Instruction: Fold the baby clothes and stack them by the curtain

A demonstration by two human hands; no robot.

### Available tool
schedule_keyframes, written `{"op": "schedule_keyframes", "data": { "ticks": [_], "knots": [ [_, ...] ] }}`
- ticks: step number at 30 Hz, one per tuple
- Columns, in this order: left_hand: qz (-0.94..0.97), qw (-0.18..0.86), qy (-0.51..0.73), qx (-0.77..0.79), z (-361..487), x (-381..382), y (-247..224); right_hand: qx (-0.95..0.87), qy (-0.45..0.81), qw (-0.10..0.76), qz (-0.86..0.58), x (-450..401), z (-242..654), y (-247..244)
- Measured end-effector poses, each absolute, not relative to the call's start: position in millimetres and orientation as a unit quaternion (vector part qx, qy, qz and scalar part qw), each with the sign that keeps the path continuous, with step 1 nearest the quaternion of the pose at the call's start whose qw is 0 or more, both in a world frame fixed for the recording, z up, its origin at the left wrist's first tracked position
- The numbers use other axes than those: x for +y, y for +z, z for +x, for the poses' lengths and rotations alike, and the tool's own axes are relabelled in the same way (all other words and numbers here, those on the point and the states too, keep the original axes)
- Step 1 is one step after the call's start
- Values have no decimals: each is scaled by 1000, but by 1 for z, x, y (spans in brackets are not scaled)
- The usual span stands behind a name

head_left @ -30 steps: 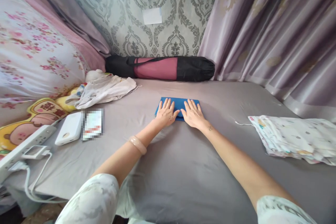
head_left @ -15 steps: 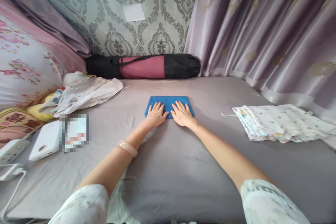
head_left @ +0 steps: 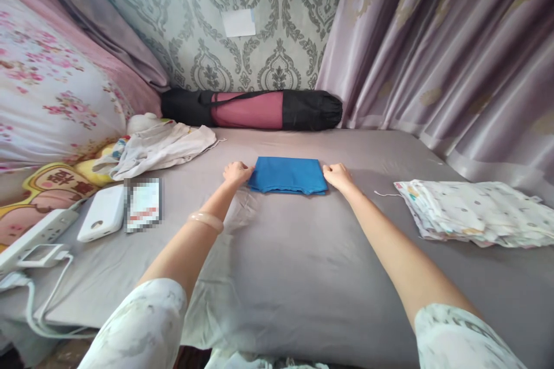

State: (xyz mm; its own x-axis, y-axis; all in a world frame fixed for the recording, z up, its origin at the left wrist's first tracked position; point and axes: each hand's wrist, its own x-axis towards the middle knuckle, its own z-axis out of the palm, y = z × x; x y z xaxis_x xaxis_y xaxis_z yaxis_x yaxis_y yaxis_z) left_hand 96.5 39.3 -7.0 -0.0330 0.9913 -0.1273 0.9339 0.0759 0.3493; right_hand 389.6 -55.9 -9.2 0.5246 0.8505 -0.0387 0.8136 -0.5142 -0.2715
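Observation:
A blue folded cloth (head_left: 289,175) lies on the grey bed sheet (head_left: 298,259), ahead of me. My left hand (head_left: 238,172) pinches its left edge between thumb and curled fingers. At the opposite edge, my right hand (head_left: 338,176) grips the cloth in the same way. The near edge of the cloth shows more than one layer and bows slightly upward in the middle. A pale bangle (head_left: 206,220) circles my left wrist.
Behind lies a rolled mat in a black and pink bag (head_left: 246,109) against the wall. Folded printed cloths (head_left: 471,210) lie at right. To the left are a white power bank (head_left: 102,212), a power strip (head_left: 41,236) with cables, a crumpled pale cloth (head_left: 162,147) and a blurred card (head_left: 143,206).
Both hands, which lay flat on top of the blue cloth, have moved apart to its left and right edges and closed on them. The view has shifted slightly.

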Motion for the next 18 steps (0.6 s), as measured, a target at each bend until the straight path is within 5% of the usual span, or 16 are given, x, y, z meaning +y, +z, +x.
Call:
{"op": "schedule_keyframes", "data": {
  "ticks": [18],
  "knots": [
    [686, 209, 51, 696, 126, 44, -5, -457, 114, 95, -877, -54, 359, -9]
  ]
}}
